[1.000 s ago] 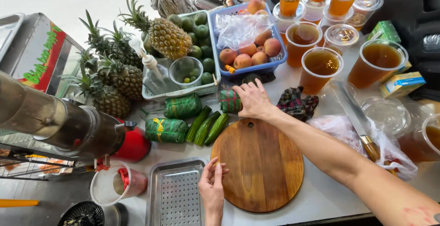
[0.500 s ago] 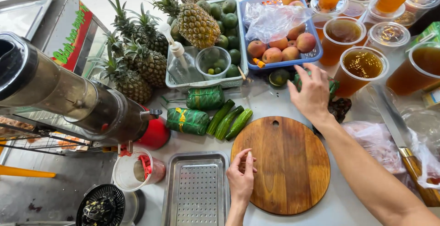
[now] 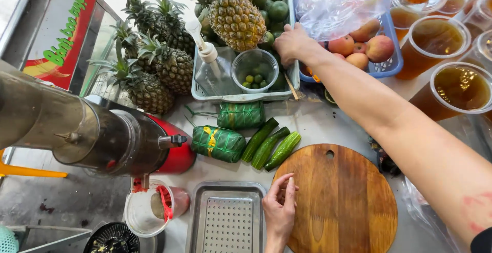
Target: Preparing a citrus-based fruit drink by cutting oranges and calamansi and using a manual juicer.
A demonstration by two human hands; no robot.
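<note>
My right hand (image 3: 291,43) reaches far forward into the pale green basket (image 3: 241,97), its fingers curled down among green fruits (image 3: 274,4) beside a large pineapple (image 3: 237,16); what it grips is hidden. My left hand (image 3: 280,209) rests with fingers apart on the left edge of the round wooden cutting board (image 3: 341,201), holding nothing. Three cucumbers (image 3: 269,148) lie just beyond the board, next to two leaf-wrapped green parcels (image 3: 219,143).
A juicer with a red base (image 3: 110,137) stands at the left, a perforated metal tray (image 3: 227,219) in front. A blue basket of peaches (image 3: 359,45) and several cups of brown drink (image 3: 458,89) fill the right. More pineapples (image 3: 154,63), a squeeze bottle (image 3: 207,66) and a clear cup of small limes (image 3: 254,71) sit near the basket.
My right hand moved from the table right of the board forward and left into the green basket. The view has come closer. My left hand stays at the board's edge.
</note>
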